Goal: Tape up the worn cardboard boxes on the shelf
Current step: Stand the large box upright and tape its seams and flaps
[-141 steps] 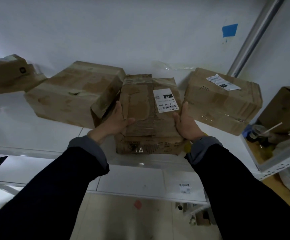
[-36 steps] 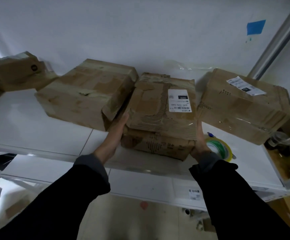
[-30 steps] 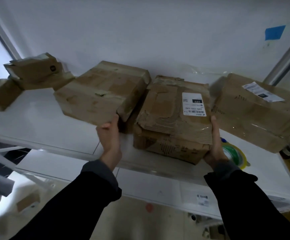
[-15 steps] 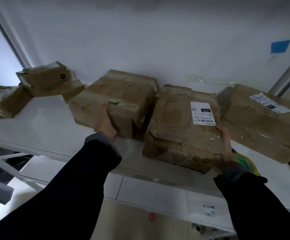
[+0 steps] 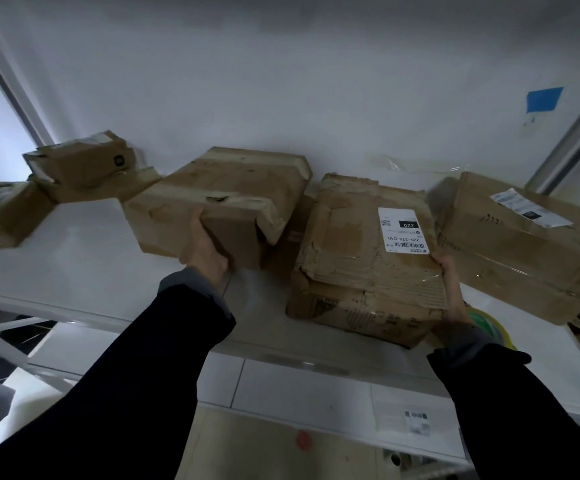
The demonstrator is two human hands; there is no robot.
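A white shelf (image 5: 73, 265) runs across in front of me against a plain white wall (image 5: 281, 81), with a patch of blue tape (image 5: 543, 98) stuck high on the right and a grey metal post (image 5: 572, 140) slanting up beside it. Below the shelf is a second white board with a small barcode sticker (image 5: 416, 418).

Worn cardboard boxes sit in a row on the shelf, all closed, so I cannot see inside any. My left hand (image 5: 203, 247) grips the near corner of the torn box (image 5: 226, 199), thumb on top and fingers curled under its front face. My right hand (image 5: 451, 289) is pressed along the right side of the labelled box (image 5: 368, 258), the fingers lying along the edge; whether they curl under it I cannot tell. That box stands at the shelf's front edge, just beside the torn one. A larger box (image 5: 524, 244) is at its right, smaller ones (image 5: 84, 164) at far left. A tape roll (image 5: 489, 323) peeks out behind my right wrist.
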